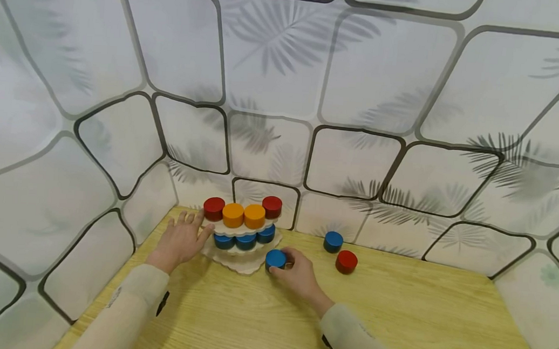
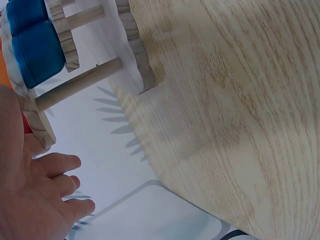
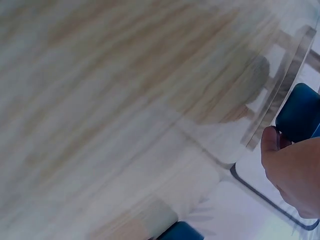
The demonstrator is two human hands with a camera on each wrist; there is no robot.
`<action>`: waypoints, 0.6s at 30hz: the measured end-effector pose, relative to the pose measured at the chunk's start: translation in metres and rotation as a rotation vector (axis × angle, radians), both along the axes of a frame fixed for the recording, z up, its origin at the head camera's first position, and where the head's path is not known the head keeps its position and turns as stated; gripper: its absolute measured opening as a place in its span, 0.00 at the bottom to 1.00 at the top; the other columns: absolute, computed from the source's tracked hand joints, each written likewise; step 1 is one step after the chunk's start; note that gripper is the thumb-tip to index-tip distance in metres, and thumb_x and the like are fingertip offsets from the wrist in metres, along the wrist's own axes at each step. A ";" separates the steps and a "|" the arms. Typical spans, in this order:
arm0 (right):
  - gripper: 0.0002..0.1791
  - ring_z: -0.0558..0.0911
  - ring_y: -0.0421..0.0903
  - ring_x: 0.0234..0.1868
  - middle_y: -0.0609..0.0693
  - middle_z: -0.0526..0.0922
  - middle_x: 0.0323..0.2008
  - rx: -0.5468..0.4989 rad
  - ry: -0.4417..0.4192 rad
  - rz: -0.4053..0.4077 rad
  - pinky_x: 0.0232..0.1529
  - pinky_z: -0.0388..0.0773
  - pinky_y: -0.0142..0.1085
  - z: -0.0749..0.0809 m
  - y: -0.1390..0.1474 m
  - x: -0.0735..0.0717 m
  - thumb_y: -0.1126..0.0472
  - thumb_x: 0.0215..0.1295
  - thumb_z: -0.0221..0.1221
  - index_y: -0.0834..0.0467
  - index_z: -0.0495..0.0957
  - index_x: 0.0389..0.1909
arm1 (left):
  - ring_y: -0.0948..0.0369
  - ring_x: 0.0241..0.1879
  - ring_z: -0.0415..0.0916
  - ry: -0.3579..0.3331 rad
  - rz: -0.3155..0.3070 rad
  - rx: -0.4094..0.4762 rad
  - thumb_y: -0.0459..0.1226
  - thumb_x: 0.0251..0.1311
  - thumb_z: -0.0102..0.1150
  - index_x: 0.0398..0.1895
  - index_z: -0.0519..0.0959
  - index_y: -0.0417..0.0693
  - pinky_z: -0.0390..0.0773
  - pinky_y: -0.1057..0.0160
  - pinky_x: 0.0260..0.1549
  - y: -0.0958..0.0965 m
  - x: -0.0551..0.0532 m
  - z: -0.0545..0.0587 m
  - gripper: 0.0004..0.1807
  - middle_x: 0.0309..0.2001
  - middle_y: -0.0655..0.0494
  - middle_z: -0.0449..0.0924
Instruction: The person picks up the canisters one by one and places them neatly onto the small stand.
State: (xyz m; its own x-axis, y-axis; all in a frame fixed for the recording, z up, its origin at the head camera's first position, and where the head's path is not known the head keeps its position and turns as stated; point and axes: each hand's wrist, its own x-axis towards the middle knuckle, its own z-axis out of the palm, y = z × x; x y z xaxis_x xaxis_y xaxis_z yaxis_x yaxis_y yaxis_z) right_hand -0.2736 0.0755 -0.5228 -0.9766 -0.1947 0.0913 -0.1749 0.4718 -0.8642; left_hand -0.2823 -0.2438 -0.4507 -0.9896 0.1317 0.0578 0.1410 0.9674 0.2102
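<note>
A pale wooden tiered stand [image 1: 240, 262] with wavy-edged shelves is at the back left of the table. Its upper shelf carries red cylinders [image 1: 214, 209] at both ends and two orange cylinders [image 1: 233, 215] between them. Blue cylinders [image 1: 246, 241] sit on the shelf below. My left hand [image 1: 183, 242] holds the left end of the upper shelf between thumb and index finger, the other fingers spread loosely. With my right hand [image 1: 298, 276] I pinch a blue cylinder [image 1: 276, 258] just right of the stand's lowest tier. The right wrist view shows this cylinder [image 3: 299, 114] beside a shelf edge.
Right of the stand, a loose blue cylinder [image 1: 333, 242] and a loose red cylinder [image 1: 346, 262] lie on the wood-grain table [image 1: 420, 314]. Patterned walls [image 1: 271, 152] close in the table at the back and on both sides.
</note>
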 end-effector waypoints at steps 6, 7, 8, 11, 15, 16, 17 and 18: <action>0.31 0.82 0.52 0.53 0.60 0.85 0.56 -0.009 0.008 0.058 0.57 0.83 0.48 -0.001 -0.010 0.003 0.60 0.62 0.75 0.65 0.78 0.64 | 0.27 0.78 0.53 -0.005 0.000 -0.001 0.57 0.84 0.31 0.83 0.53 0.34 0.52 0.24 0.74 0.000 -0.001 0.001 0.41 0.77 0.26 0.62; 0.31 0.82 0.52 0.53 0.60 0.85 0.56 -0.009 0.009 0.065 0.57 0.83 0.48 -0.002 -0.011 0.004 0.61 0.62 0.74 0.65 0.78 0.64 | 0.27 0.78 0.53 -0.006 0.000 -0.002 0.57 0.84 0.31 0.83 0.53 0.34 0.52 0.24 0.74 0.000 -0.001 0.001 0.41 0.77 0.26 0.62; 0.31 0.82 0.51 0.53 0.60 0.85 0.56 -0.011 0.011 0.071 0.57 0.83 0.48 -0.002 -0.013 0.004 0.61 0.62 0.74 0.65 0.78 0.65 | 0.27 0.78 0.53 -0.007 -0.001 -0.003 0.57 0.84 0.31 0.84 0.53 0.34 0.52 0.23 0.74 0.000 -0.001 0.000 0.41 0.77 0.26 0.62; 0.32 0.82 0.51 0.53 0.60 0.85 0.56 -0.013 0.015 0.083 0.56 0.83 0.46 -0.003 -0.018 0.006 0.60 0.62 0.75 0.65 0.78 0.65 | 0.27 0.78 0.53 -0.006 -0.001 -0.006 0.57 0.84 0.31 0.83 0.53 0.34 0.53 0.24 0.74 0.000 -0.001 0.000 0.41 0.77 0.27 0.62; 0.31 0.82 0.51 0.52 0.59 0.85 0.55 -0.028 0.015 0.101 0.55 0.84 0.45 -0.004 -0.024 0.007 0.61 0.62 0.75 0.65 0.78 0.64 | 0.27 0.78 0.54 -0.003 0.002 -0.005 0.57 0.84 0.31 0.83 0.54 0.34 0.54 0.24 0.74 0.000 -0.001 0.000 0.41 0.77 0.27 0.62; 0.31 0.83 0.51 0.52 0.59 0.85 0.55 -0.035 0.010 0.106 0.55 0.84 0.45 -0.004 -0.025 0.007 0.61 0.62 0.74 0.65 0.78 0.64 | 0.27 0.78 0.54 -0.003 0.002 -0.005 0.57 0.84 0.32 0.83 0.54 0.34 0.54 0.24 0.74 0.000 -0.001 0.000 0.41 0.77 0.27 0.63; 0.31 0.83 0.51 0.52 0.60 0.85 0.55 -0.042 0.005 0.109 0.55 0.85 0.45 -0.004 -0.026 0.007 0.61 0.62 0.74 0.65 0.78 0.64 | 0.27 0.78 0.54 -0.003 0.002 -0.003 0.57 0.84 0.32 0.83 0.54 0.34 0.54 0.24 0.74 0.000 -0.001 0.001 0.41 0.77 0.27 0.63; 0.30 0.83 0.51 0.52 0.60 0.85 0.55 -0.049 -0.002 0.112 0.55 0.85 0.45 -0.005 -0.028 0.007 0.61 0.62 0.74 0.65 0.78 0.64 | 0.27 0.78 0.54 -0.004 0.002 -0.002 0.57 0.84 0.32 0.83 0.54 0.34 0.54 0.24 0.74 0.000 -0.001 0.001 0.41 0.77 0.27 0.63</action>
State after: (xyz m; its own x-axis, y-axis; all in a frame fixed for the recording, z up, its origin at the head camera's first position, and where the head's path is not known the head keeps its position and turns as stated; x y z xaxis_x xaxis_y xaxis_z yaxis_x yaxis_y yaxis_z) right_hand -0.2664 0.0478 -0.5274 -0.9491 -0.2982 0.1017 -0.2228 0.4067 -0.8860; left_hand -0.2830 -0.2440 -0.4501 -0.9901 0.1295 0.0539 0.1380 0.9682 0.2087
